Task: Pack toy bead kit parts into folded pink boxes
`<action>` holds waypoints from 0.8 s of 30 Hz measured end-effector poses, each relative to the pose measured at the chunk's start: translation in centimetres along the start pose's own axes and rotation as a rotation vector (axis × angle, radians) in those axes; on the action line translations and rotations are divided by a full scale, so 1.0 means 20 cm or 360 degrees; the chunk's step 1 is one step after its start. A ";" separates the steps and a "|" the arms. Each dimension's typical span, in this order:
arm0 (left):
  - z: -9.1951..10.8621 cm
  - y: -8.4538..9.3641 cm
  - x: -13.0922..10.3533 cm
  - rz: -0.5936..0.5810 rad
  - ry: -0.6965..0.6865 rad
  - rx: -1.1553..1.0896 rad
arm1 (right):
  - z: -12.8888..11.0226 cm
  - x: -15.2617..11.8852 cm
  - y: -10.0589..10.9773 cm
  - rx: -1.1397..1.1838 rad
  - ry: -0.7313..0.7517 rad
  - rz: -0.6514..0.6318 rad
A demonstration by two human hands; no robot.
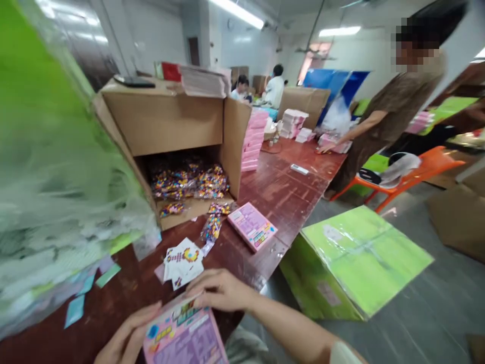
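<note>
The left hand [131,336] and the right hand [222,290] were both grasping a flat, rectangular pink-and-purple cardboard box [185,338] printed with coloured lettering, at the near edge of the reddish-brown wooden tabletop [282,187]. The left fingers lay along the box's left side, while the right fingers bent over its far edge with the thumb near the printed face. Whether the box's underside touched the wood could not be told.

Just beyond the right hand lay a loose, overlapping pile of white square cards [184,263] with coloured pixel-like pictures. Behind them, a small clear plastic bag of multicoloured pieces [211,228] lay near a second pink-and-purple box [252,226], which rested flat on the tabletop.

A large brown cardboard carton [178,121] stood farther back, its open side facing the hands and a heap of similar filled bags [189,179] inside. Beside its right flap rose a tall stack of pink boxes [254,139]. Blue, green and lilac slips [76,308] were scattered at the left, and a bright green carton [364,258] stood right of the tabletop. Farther off, a person in brown clothing [382,116] reached toward pink packages [341,145].
</note>
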State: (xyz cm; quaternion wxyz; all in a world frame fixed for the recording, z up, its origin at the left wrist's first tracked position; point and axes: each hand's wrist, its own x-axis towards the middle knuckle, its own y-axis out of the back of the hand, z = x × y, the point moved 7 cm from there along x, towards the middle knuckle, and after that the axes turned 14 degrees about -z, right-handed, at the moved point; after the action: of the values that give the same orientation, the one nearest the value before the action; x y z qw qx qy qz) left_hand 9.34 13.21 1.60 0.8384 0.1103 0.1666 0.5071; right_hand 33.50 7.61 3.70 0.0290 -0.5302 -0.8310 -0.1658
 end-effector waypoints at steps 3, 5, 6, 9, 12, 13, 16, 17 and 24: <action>0.16 -0.04 -0.07 -0.0114 0.0044 0.0076 | -0.06 0.00 0.04 0.0124 -0.0300 0.0065; 0.22 -0.06 -0.07 -0.0078 0.0023 -0.0015 | -0.02 0.00 0.05 0.0277 -0.0485 0.0070; 0.21 -0.07 -0.05 -0.0120 0.0025 -0.0079 | 0.02 0.00 0.06 0.0302 -0.0601 0.0089; 0.13 -0.09 -0.01 -0.0195 0.0099 -0.0270 | 0.14 0.03 0.06 0.0324 -0.0805 0.0027; 0.09 -0.08 -0.01 -0.0167 0.0131 -0.0432 | 0.20 0.05 0.06 0.0364 -0.0897 -0.0006; 0.09 -0.08 -0.02 -0.0168 0.0121 -0.0481 | 0.21 0.06 0.07 0.0358 -0.0915 -0.0014; 0.09 -0.09 0.00 -0.0199 0.0105 -0.0619 | 0.24 0.08 0.08 0.0346 -0.0952 -0.0039; 0.09 -0.08 0.00 -0.0205 0.0107 -0.0647 | 0.26 0.09 0.08 0.0355 -0.0965 -0.0051; 0.05 -0.08 -0.08 -0.0261 0.0089 -0.0541 | 0.28 0.07 0.10 0.0224 -0.0981 -0.0339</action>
State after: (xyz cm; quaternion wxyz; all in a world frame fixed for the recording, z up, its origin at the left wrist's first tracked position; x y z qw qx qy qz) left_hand 10.32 10.95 2.13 0.8785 -0.0611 0.1103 0.4608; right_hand 35.39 11.31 -0.68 -0.2048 -0.4623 -0.8608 0.0580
